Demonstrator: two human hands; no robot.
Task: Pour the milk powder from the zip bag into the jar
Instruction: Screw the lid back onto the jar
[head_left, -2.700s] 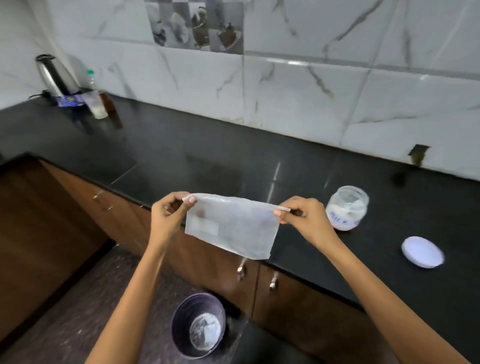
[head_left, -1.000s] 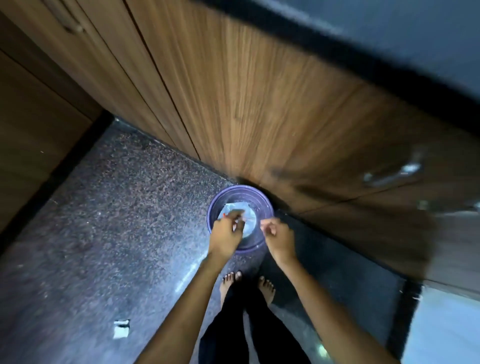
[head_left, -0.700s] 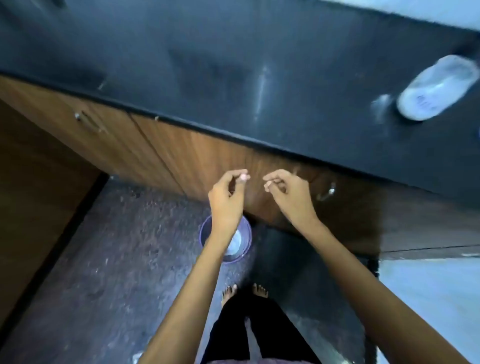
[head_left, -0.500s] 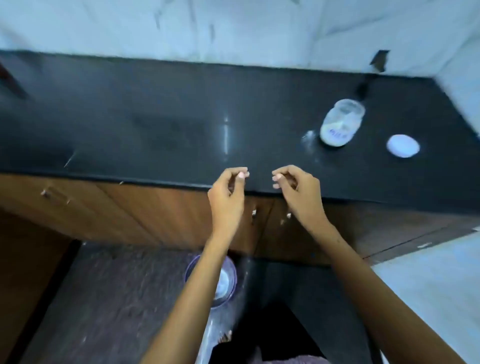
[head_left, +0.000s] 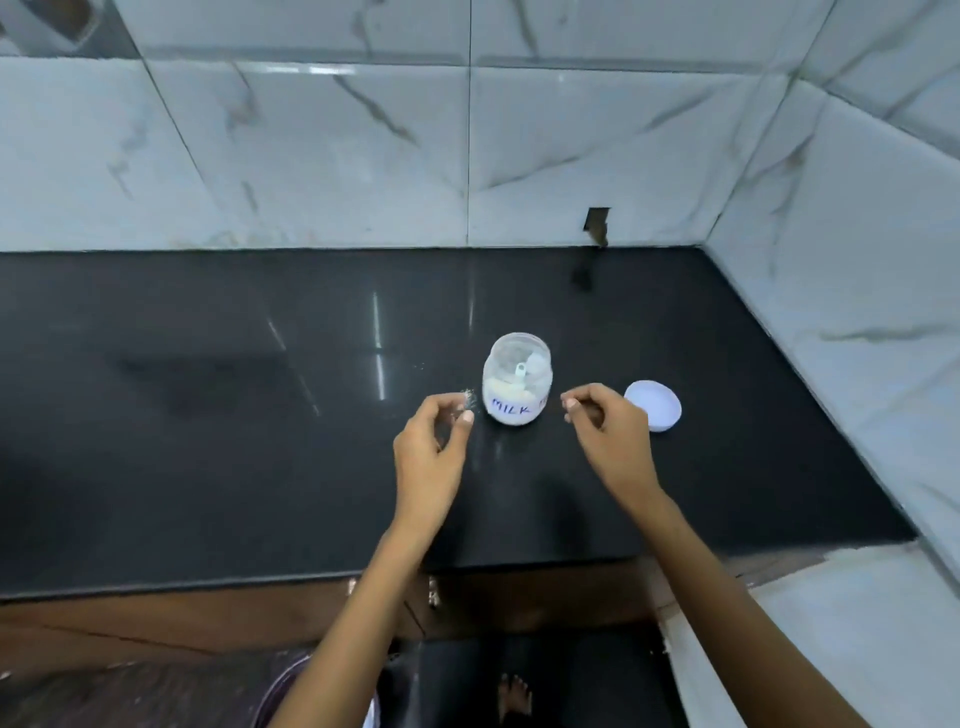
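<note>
A clear jar (head_left: 517, 387) marked "MILK" stands open on the black counter (head_left: 208, 426). It holds white powder and a small white scoop. Its white lid (head_left: 653, 406) lies flat just to its right. My left hand (head_left: 428, 452) hovers just left of the jar, fingers loosely curled, holding nothing. My right hand (head_left: 610, 436) hovers between jar and lid, fingers also loosely curled and empty. A few specks of powder (head_left: 467, 397) lie on the counter by my left fingertips. The zip bag is not in view.
Marble-tiled walls close the counter at the back and on the right (head_left: 857, 270). Wooden cabinet doors (head_left: 156, 618) run under the counter's front edge. The rim of a purple bin (head_left: 278, 696) shows on the floor behind my left forearm.
The zip bag I held by its top corners went into the floor bin. Both hands let go, rose empty and now hover on either side of the jar on the counter.
</note>
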